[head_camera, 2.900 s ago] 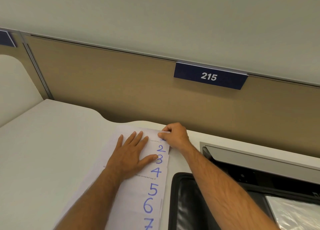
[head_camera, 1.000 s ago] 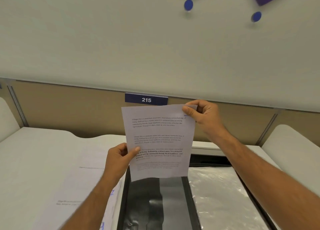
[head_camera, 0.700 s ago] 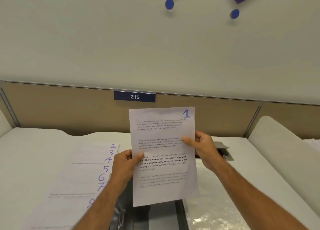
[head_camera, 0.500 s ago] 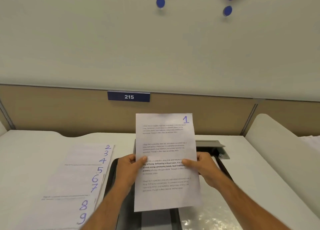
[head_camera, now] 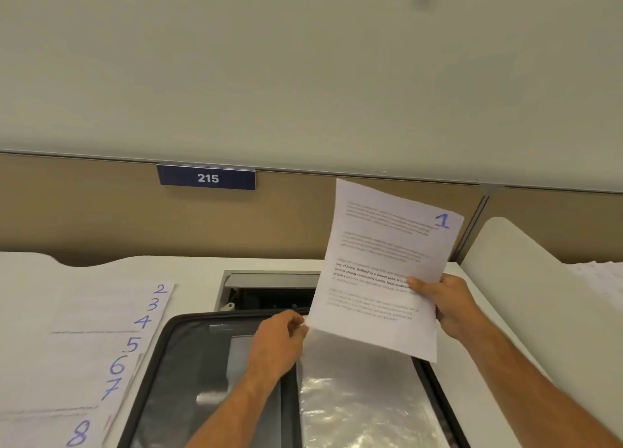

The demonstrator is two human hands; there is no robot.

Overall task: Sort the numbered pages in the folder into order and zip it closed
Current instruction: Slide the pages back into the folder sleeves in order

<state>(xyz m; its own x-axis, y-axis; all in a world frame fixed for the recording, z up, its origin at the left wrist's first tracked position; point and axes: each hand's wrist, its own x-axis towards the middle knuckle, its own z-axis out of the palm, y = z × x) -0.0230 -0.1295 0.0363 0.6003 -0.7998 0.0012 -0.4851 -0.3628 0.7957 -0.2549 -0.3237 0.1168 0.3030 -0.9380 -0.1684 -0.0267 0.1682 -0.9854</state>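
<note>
A: Page 1 (head_camera: 387,269) is at centre right, above the open folder (head_camera: 188,380); our right hand (head_camera: 448,306) pinches its edge.

B: Our left hand (head_camera: 276,346) curls at the clear sleeve (head_camera: 354,397); its hold is unclear. Let's spread the opening and feed the bottom edge squarely.

Right hand (head_camera: 448,304) pinching; left hand (head_camera: 278,341) fingers curled.

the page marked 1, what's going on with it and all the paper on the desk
A person holds the page marked 1 up in the right hand, above an open black zip folder. The left hand is at the top of the folder's clear plastic sleeve, apparently to open it. The fanned pages, numbered 2 to 8 as far as visible, lie on the white desk to the left of the folder.
</note>
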